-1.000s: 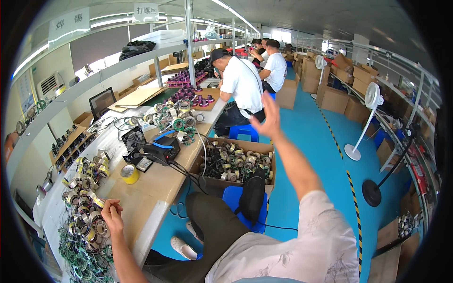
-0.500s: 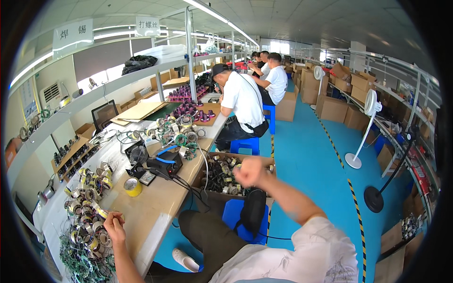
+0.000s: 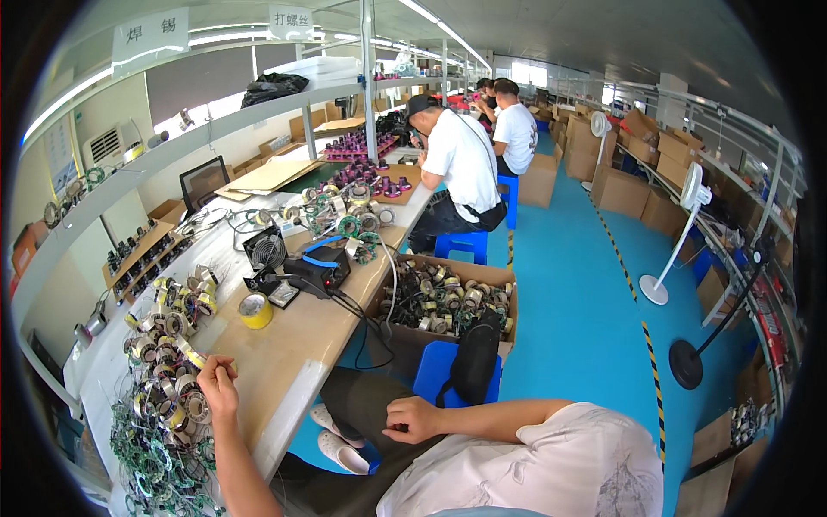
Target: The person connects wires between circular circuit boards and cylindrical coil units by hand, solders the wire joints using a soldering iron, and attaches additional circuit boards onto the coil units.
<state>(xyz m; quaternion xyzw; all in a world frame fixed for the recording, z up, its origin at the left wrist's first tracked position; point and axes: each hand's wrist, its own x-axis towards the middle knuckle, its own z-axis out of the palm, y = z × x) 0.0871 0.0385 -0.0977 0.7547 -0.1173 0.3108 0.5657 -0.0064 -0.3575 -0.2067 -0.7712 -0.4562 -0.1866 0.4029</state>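
My left hand (image 3: 219, 385) rests at the edge of a heap of wound ring coils (image 3: 172, 392) on the workbench. Its fingers are curled beside a yellow-wrapped coil (image 3: 190, 351), and whatever may be inside them is hidden. My right hand (image 3: 413, 420) lies over my dark trousers, loosely closed, with nothing showing in it. Thin wires and green rings (image 3: 159, 470) spread from the near end of the heap. Beyond my left hand stands a roll of yellow tape (image 3: 255, 312).
A black soldering station (image 3: 319, 270) and a small fan (image 3: 269, 251) stand farther along the bench. An open carton (image 3: 508, 297) of coils is beside the bench, behind a blue stool (image 3: 428, 379) bearing a black bag (image 3: 476, 358). A co-worker (image 3: 457, 155) sits farther up.
My right hand has come down from above the carton to my lap. My left hand stays by the coil heap, and the whole view has shifted slightly.
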